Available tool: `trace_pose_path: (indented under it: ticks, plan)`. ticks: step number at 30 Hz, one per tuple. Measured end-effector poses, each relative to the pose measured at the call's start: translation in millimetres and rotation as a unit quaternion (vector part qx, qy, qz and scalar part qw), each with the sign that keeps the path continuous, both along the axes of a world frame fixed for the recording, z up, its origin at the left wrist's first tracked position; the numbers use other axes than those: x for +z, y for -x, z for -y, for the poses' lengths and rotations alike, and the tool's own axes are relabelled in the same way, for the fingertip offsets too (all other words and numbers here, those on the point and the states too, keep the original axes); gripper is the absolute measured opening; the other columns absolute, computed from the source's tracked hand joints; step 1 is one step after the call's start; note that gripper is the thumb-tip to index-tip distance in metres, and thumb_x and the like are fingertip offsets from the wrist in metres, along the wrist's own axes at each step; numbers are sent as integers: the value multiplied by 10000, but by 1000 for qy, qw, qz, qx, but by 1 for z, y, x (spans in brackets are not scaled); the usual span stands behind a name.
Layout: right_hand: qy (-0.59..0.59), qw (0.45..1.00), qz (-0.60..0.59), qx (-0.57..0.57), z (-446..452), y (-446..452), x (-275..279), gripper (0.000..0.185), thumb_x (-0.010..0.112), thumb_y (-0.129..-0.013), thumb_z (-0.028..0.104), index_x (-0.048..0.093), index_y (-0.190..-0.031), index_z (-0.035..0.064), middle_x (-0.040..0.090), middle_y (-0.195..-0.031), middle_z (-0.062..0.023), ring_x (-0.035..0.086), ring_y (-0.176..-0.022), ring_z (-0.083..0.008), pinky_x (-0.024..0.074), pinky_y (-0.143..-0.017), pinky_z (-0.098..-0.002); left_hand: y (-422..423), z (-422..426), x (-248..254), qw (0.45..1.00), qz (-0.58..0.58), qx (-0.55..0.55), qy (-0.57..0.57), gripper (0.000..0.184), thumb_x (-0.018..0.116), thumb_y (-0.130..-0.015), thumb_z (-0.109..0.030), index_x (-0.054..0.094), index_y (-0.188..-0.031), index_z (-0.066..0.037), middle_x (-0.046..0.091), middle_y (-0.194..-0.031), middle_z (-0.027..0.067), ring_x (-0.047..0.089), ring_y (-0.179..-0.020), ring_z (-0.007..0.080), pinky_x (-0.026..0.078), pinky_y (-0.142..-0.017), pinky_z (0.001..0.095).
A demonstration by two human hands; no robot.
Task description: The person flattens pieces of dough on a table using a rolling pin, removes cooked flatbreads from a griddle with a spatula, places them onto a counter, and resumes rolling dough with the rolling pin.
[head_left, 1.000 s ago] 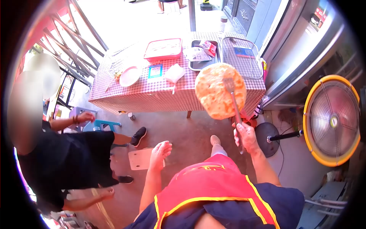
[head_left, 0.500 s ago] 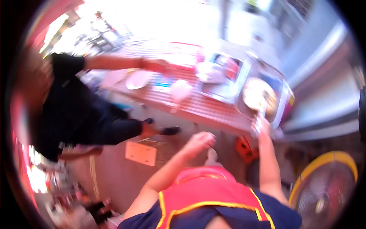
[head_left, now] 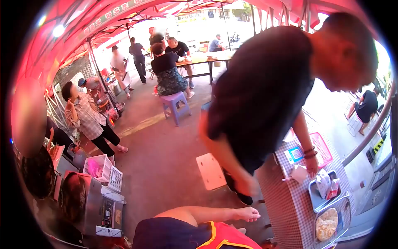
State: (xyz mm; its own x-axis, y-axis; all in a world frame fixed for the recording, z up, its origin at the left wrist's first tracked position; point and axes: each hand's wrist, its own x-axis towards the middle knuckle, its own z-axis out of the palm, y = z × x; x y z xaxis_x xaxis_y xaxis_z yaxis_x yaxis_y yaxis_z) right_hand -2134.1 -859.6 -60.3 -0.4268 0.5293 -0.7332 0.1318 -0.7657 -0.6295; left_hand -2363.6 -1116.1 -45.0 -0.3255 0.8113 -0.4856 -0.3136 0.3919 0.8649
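Note:
My left hand [head_left: 248,213] reaches out over the floor in front of my red apron [head_left: 232,237]. Its fingers are loosely apart, and nothing shows in them. My right hand is out of view. Right of my left hand, a round flatbread [head_left: 326,224] lies in a metal tray [head_left: 347,213] on a checked tablecloth [head_left: 286,199]. Behind it, a second tray [head_left: 314,202] holds a white plastic bag [head_left: 323,183] and a red-and-white packet [head_left: 333,189]. A co-worker in black [head_left: 265,83] leans over the table, one hand [head_left: 312,164] beside the bag.
Left stands a metal cooking unit [head_left: 97,207] with round dark pans, near a white crate [head_left: 98,167]. A low stool [head_left: 210,171] is on the floor [head_left: 166,166] ahead. Further off are a person in a checked shirt [head_left: 89,116], a purple stool [head_left: 175,106] and people around a table.
My view has swung left, bringing the cooking unit and seated people in. My right hand, earlier at the flatbread tray, has left the view. The co-worker's hand is now beside the plastic bag.

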Motion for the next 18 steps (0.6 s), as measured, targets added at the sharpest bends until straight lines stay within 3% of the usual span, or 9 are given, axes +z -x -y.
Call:
trace_pose_path:
  ticks: [2, 5, 7, 10, 11, 13, 15, 17, 18]
  plan:
    - [-3, 1000, 3, 12, 44, 11, -12, 330, 483, -977, 393, 520, -833, 98, 480, -600, 14, 481, -475, -142, 432, -427, -264, -3, 47, -16, 1000, -21, -11, 9, 334, 551, -958, -358, 668, -1042, -57, 649, -890, 19, 582, -786, 140, 492, -686, 297]
    - [-8, 1000, 10, 25, 106, 14, -24, 320, 476, -975, 383, 505, -809, 111, 472, -600, 13, 484, -483, -148, 438, -437, -275, -8, 144, -47, 986, -159, -38, -9, 367, 575, -922, -369, 700, -1003, -33, 695, -893, 110, 646, -825, 226, 511, -736, 372]
    - [-14, 999, 20, 32, 142, 7, -28, 314, 471, -974, 376, 495, -793, 120, 467, -600, 12, 485, -488, -152, 443, -443, -282, -11, 213, -112, 959, -274, -26, 60, 412, 588, -883, -393, 710, -993, -15, 703, -938, 190, 671, -901, 315, 509, -799, 440]
    - [-19, 999, 29, 39, 189, -10, -32, 309, 464, -973, 365, 480, -769, 133, 460, -600, 11, 488, -496, -158, 449, -453, -294, -22, 329, -128, 931, -226, 13, 286, 440, 587, -855, -397, 701, -1031, -11, 694, -998, 221, 661, -980, 363, 510, -822, 476]
    - [-22, 998, 32, 42, 203, -19, -35, 309, 462, -972, 362, 475, -761, 137, 457, -600, 11, 488, -499, -159, 451, -456, -297, -27, 373, -138, 900, -326, -70, 281, 461, 600, -847, -401, 692, -1059, -2, 693, -1000, 230, 669, -962, 364, 521, -793, 460]
    - [-27, 998, 36, 49, 227, -46, -44, 308, 457, -971, 355, 465, -745, 146, 452, -600, 10, 490, -504, -163, 456, -463, -305, -39, 443, -156, 911, -126, 160, 357, 362, 587, -880, -338, 711, -844, -1, 696, -833, 197, 684, -761, 292, 523, -688, 439]
    - [-32, 997, 43, 57, 248, -75, -52, 309, 452, -970, 348, 455, -729, 154, 447, -600, 10, 492, -510, -167, 460, -469, -312, -57, 510, -171, 864, -47, 251, 435, 354, 582, -881, -314, 683, -777, 8, 677, -764, 166, 654, -653, 265, 514, -612, 429]
    - [-34, 996, 45, 66, 266, -108, -65, 312, 447, -969, 341, 445, -713, 163, 442, -600, 9, 493, -515, -171, 464, -476, -319, -99, 555, -159, 800, 4, 441, 408, 346, 554, -918, -315, 621, -740, -26, 595, -631, 96, 560, -493, 183, 460, -466, 344]
    - [-39, 995, 46, 77, 273, -131, -73, 314, 445, -969, 337, 440, -705, 167, 440, -600, 9, 494, -518, -173, 467, -479, -323, -121, 577, -167, 790, 40, 475, 385, 330, 556, -909, -313, 626, -756, -30, 601, -641, 90, 564, -506, 186, 461, -467, 348]
